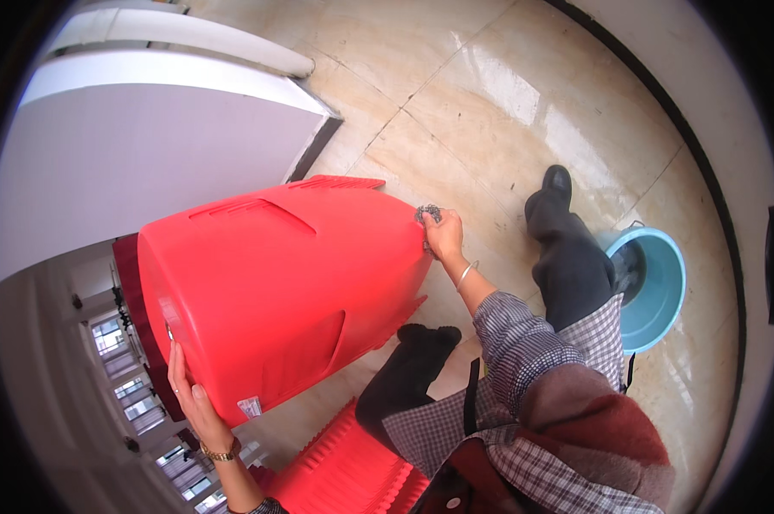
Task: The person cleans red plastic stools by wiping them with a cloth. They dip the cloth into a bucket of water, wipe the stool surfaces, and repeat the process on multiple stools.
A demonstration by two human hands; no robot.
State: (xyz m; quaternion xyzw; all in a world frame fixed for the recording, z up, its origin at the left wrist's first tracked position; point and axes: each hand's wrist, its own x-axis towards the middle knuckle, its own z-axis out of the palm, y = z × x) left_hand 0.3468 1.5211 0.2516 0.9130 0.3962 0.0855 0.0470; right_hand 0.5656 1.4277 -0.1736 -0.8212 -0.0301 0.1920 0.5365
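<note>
A large red plastic stool point(290, 250) is tipped over before me, its smooth side facing up. Against its left end rests my left hand point(197, 401), fingers extended along the edge and thumb on the side, holding it. A small label sticker point(250, 407) shows near that hand. My right hand point(447, 234) grips a metal wire scourer point(429, 212) and presses it to the rim at the stool's other end. The scourer is partly hidden by my fingers.
A light-blue bucket point(666, 283) with murky liquid stands right of my leg. Several nested red plastic stools point(342, 466) lie below. A partition wall point(168, 141) borders the far left, beside a white pipe point(200, 35). The tiled floor point(438, 122) has shiny patches.
</note>
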